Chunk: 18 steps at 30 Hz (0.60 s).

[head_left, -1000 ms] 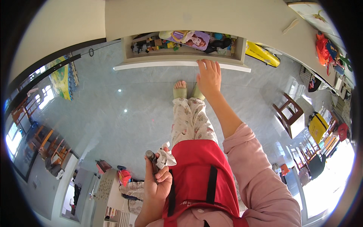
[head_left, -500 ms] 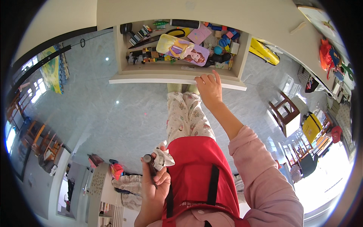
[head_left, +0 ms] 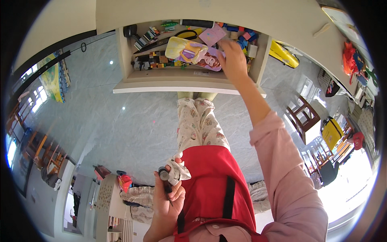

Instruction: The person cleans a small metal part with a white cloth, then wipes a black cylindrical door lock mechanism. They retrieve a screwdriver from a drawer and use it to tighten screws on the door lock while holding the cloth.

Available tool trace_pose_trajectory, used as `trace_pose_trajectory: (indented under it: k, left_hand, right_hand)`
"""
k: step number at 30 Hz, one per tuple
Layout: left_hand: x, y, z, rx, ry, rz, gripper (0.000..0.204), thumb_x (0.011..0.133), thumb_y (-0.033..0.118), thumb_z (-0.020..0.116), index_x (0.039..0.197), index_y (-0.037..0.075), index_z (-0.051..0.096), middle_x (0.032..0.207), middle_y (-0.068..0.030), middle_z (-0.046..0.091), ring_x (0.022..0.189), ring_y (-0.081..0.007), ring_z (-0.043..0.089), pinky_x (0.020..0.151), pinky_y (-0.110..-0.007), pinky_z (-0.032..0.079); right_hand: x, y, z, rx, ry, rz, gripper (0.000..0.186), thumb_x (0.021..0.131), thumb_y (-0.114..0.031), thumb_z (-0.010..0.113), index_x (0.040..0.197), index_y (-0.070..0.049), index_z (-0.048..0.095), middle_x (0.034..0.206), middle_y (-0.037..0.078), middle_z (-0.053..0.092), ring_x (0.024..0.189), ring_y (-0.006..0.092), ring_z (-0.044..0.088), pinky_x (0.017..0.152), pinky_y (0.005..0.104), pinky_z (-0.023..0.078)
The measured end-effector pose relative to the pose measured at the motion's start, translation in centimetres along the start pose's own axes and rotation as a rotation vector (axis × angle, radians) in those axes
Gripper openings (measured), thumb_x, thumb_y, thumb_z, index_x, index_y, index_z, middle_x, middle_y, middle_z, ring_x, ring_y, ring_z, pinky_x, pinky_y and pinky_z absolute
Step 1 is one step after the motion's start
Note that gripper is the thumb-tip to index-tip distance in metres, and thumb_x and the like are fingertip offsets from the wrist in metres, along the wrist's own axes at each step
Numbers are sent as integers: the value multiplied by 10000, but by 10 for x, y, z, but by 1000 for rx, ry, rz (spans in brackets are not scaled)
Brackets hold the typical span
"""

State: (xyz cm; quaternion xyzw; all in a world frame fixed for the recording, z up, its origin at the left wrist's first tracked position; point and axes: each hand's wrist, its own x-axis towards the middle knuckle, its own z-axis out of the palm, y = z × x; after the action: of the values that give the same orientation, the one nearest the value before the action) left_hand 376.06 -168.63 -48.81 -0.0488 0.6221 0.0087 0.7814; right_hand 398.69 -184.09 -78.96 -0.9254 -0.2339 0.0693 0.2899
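Note:
In front of me a drawer is pulled out, full of small things. My right hand reaches into its right part with fingers stretched forward, slightly blurred, beside a flat purple and yellow case with a cartoon princess on it. The fingertips lie close to a pink card-like piece; whether they touch anything there I cannot tell. Low beside my red apron, my left hand is closed round a dark slim tool with a round grey end and a crumpled white cloth.
The drawer also holds scissors, a black cylinder, toy bricks and blue blocks. Right of it lies a yellow bag-like thing. A wooden stool and a yellow case stand further right.
My right hand has left the drawer's front edge and moved forward into the drawer, over its right side. My left hand has shifted slightly right and down, still holding the tool and cloth.

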Motion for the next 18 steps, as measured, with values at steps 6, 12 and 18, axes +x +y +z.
trace_pose_trajectory:
  k: [6,12,18]
  left_hand:
    - [10,1,-6,26,9,-17,363,972,385,410,1105,76,547,1339,-63,393,475,-25,404,417,-154,324]
    - [10,7,-15,-20,63,-15,364,970,391,411,1099,79,547,1348,-70,399,472,-27,403,415,-153,324]
    - [10,10,-12,12,45,-12,365,967,395,412,1100,81,544,1353,-85,391,473,-31,404,410,-150,331]
  right_hand:
    - [63,28,44,-175,79,-66,303,796,-123,603,1095,-77,584,1066,146,577,989,352,546,852,430,463]
    - [59,24,63,-199,37,-47,245,800,-176,621,1028,-87,633,1050,117,591,977,296,572,788,404,499]
    - [53,32,68,106,-137,282,211,785,-222,664,944,-84,653,854,81,663,795,255,636,721,366,508]
